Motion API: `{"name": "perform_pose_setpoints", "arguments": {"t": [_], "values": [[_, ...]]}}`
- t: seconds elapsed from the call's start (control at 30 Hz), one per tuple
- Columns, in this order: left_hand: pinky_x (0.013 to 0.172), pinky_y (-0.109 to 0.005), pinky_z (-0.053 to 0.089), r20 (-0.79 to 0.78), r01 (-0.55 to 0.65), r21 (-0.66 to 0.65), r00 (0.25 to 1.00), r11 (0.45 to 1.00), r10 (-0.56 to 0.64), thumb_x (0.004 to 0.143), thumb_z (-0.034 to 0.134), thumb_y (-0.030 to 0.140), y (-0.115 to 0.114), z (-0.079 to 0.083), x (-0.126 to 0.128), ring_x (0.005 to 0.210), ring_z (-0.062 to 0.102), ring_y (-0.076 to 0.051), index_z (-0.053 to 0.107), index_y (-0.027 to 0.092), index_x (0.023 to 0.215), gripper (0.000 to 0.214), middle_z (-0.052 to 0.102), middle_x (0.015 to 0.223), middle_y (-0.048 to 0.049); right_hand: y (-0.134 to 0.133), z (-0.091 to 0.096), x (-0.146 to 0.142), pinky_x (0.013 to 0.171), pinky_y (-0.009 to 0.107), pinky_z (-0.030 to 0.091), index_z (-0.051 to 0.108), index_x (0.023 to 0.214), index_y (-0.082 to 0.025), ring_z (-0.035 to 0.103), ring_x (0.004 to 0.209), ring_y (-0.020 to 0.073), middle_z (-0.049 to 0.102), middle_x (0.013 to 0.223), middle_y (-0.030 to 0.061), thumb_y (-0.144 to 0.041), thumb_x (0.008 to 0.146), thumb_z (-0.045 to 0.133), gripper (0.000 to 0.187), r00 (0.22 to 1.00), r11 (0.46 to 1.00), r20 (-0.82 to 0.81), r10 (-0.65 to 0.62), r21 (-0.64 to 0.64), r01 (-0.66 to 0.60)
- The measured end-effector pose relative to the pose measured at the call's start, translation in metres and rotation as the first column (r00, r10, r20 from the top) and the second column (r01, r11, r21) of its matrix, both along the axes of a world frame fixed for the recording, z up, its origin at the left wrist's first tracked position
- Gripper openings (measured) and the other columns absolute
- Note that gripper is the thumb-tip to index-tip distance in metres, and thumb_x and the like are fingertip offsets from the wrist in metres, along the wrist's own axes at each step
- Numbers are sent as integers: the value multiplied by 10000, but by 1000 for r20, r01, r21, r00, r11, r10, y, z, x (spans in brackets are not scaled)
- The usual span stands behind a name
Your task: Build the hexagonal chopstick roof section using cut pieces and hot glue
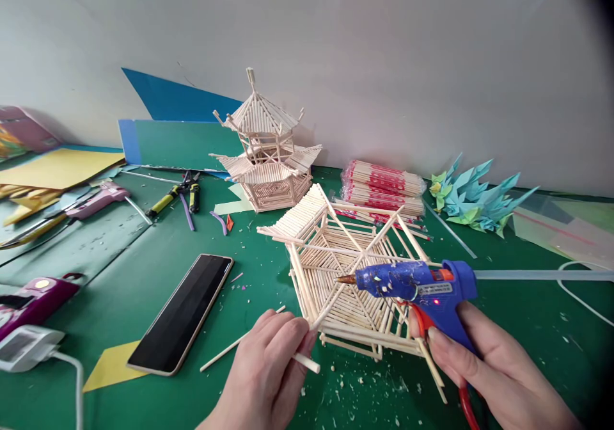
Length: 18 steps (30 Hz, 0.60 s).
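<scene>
My right hand is closed around the grip of a blue hot glue gun, whose nozzle points left over a hexagonal roof frame of wooden sticks. My left hand pinches a short wooden stick at the frame's near left edge. A long thin stick lies on the mat just left of that hand. A clear glue rod pokes out of the gun's back.
A finished stick pagoda stands behind the frame. Wrapped chopstick bundles and paper cranes lie at the right. A phone, pliers, a pink glue gun and coloured paper sheets lie at the left.
</scene>
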<state>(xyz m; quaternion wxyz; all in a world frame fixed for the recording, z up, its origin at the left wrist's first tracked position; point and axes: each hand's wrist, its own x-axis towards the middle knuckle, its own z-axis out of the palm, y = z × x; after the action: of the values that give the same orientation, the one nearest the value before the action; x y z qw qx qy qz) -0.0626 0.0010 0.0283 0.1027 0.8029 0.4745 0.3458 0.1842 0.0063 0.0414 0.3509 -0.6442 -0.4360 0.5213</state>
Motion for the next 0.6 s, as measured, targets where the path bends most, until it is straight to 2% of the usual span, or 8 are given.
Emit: {"name": "perform_pose_setpoints", "arguments": {"t": [0.27,0.47,0.6], "values": [[532,-252,342,23,26,-36,999,999,-25,828,398,45,1,-3,-1,522,387,-128,455,204,801,171,470,615,24,1,1,1,412,204,361,629,911,-227,411,484,121,484,559,-19,-516,747,605,333,999,999,-36,32,-32,-33],[518,-231,339,22,43,-52,999,998,-42,834,404,51,4,5,0,503,356,-112,456,195,745,177,419,580,42,1,5,-1,437,208,370,611,1006,-230,419,504,120,524,615,-9,-509,764,593,370,997,998,-60,42,-53,-45],[510,-218,340,37,3,-37,999,999,-2,836,425,81,4,6,3,507,364,-105,450,193,705,175,401,566,48,1,5,-2,431,214,375,612,1014,-223,434,495,127,538,610,0,-506,764,591,378,998,998,-51,36,-46,-39]]}}
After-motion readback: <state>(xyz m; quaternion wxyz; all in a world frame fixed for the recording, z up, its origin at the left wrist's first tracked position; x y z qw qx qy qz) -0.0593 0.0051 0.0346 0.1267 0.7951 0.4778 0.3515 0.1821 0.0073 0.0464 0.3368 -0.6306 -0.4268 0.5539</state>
